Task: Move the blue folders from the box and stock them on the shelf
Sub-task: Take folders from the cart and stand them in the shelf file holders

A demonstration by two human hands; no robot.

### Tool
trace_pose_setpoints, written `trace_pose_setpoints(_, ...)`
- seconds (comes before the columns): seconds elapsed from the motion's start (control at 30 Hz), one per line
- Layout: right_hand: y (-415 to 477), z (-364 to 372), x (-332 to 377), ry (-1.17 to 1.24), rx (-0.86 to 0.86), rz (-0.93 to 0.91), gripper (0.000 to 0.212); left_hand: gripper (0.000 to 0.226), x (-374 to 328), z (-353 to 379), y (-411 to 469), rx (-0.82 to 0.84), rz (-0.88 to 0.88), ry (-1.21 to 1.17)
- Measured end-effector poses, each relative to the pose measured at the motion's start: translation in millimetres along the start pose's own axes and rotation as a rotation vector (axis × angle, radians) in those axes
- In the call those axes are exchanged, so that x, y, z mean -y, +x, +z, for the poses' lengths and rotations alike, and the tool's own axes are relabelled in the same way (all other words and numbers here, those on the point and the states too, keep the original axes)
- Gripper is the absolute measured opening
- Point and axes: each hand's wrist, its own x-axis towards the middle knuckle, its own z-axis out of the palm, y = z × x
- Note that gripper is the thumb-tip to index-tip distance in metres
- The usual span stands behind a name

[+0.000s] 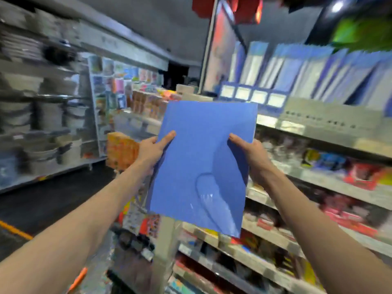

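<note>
Gripping one blue folder point(201, 162) by its edges, left hand point(151, 152) and right hand point(252, 158), partway to the shelf point(322, 115) where more folders point(307, 75) already stand

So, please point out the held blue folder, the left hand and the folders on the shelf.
held blue folder point(199, 153): head view, middle of its cover.
left hand point(151, 151): head view, its back.
folders on the shelf point(305, 73): head view, one folder mid-row.
</note>
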Motion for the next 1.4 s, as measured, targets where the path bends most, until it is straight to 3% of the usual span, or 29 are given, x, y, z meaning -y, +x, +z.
trace_pose_setpoints(0.17, -17, -132, 70, -0.117, -0.159, -0.137, 0.03, 0.04, -48, 153, -31, 0.096, 0.151, 0.071)
trace_pose_setpoints(0.3, -28, -210, 123, -0.146, -0.285, -0.279, 0.023, 0.016, -83, 255, -44, 0.24, 0.304, 0.253)
trace_pose_setpoints(0.4, -33, -253, 157, -0.234, -0.399, -0.388, 0.014, 0.049, -101, 314, -47, 0.34, 0.321, 0.304)
trace_pose_setpoints(0.47, -34, -283, 180, -0.303, -0.467, -0.447, 0.014, 0.058, -113, 353, -51, 0.413, 0.361, 0.337)
trace_pose_setpoints(0.7, -16, -356, 235, -0.434, -0.707, -0.55, 0.033, 0.045, -138, 457, -58, 0.498, 0.606, 0.368)
trace_pose_setpoints(0.87, 10, -390, 262, -0.618, -0.879, -0.649, 0.049, 0.049, -135, 502, -26, 0.438, 0.826, 0.503)
trace_pose_setpoints(0.97, 36, -406, 279, -0.692, -1.008, -0.68, 0.03, 0.048, -135, 535, 2, 0.398, 0.982, 0.565)
trace_pose_setpoints(1.4, 170, -472, 307, -0.901, -1.168, -0.758, 0.023, 0.052, -143, 680, 101, 0.398, 1.427, 0.751)
